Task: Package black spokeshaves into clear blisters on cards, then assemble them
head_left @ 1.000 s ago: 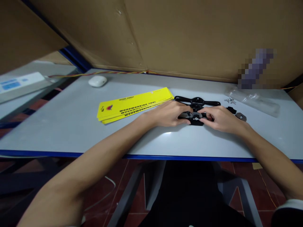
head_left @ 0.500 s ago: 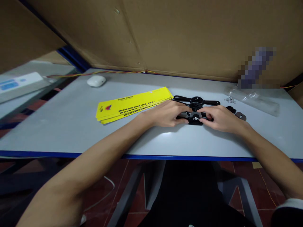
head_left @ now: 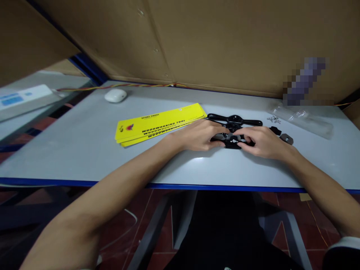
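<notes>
My left hand (head_left: 204, 135) is closed around the left side of a black spokeshave (head_left: 233, 147) lying low on the table. From the other side, my right hand (head_left: 261, 141) grips it with thumb and fingers bent inward. Between the fingertips a grey metal blade (head_left: 231, 137) shows at the middle of the tool, with small bright screw parts just below it. The fingers cover most of both handles. Just behind my hands, a second black spokeshave body (head_left: 234, 119) lies crosswise, and further black parts between the two are partly hidden.
Yellow printed cards (head_left: 160, 125) lie stacked at left. To the right are small screws (head_left: 273, 119), a black part (head_left: 275, 130), a grey blade (head_left: 286, 138) and clear plastic bags (head_left: 312, 122). A white rounded case (head_left: 115, 95) sits at the back, before a cardboard wall (head_left: 197, 45).
The grey blade between my fingertips looks slightly shifted and shows less of its face. Both hands stay almost in place on the spokeshave.
</notes>
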`<state>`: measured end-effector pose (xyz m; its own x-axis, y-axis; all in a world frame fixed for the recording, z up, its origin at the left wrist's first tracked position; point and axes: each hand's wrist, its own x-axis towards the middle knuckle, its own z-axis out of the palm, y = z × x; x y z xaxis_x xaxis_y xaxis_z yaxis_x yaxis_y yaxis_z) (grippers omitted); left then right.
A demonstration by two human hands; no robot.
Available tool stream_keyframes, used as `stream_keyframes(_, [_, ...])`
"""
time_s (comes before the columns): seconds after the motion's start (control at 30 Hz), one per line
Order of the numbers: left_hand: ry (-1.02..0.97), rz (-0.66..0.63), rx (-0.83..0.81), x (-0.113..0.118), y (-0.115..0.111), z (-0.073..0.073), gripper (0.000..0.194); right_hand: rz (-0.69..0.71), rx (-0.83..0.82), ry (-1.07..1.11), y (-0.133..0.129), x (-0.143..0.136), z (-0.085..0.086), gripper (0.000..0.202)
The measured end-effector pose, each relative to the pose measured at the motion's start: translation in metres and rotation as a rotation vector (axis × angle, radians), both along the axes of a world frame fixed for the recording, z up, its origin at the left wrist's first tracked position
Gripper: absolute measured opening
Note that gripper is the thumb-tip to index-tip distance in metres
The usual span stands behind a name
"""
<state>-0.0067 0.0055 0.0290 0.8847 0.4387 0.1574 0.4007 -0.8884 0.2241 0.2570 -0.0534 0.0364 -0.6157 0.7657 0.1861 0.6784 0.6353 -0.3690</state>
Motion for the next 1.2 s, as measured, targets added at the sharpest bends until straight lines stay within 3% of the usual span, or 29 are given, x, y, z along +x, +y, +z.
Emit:
stream_keyframes(0.13, [-0.004, -0.004, 0.000, -0.001, 0.001, -0.002, 0.042, 0.018, 0.028, -0.007, 0.001, 0.000, -0.002, 0.020])
stream_keyframes(0.7, [-0.002, -0.004, 0.006, -0.001, 0.001, -0.002, 0.042, 0.118, 0.028, -0.098, -0.005, -0.010, -0.005, 0.027])
stream_keyframes(0.97, [-0.004, -0.008, -0.005, -0.001, 0.002, -0.002, 0.040, 0.153, 0.066, -0.030, -0.005, -0.009, -0.009, 0.037])
stream_keyframes(1.2, [0.018, 0.004, -0.020, 0.000, 0.001, 0.000, 0.041, 0.086, 0.071, -0.031, -0.004, -0.007, -0.006, 0.037])
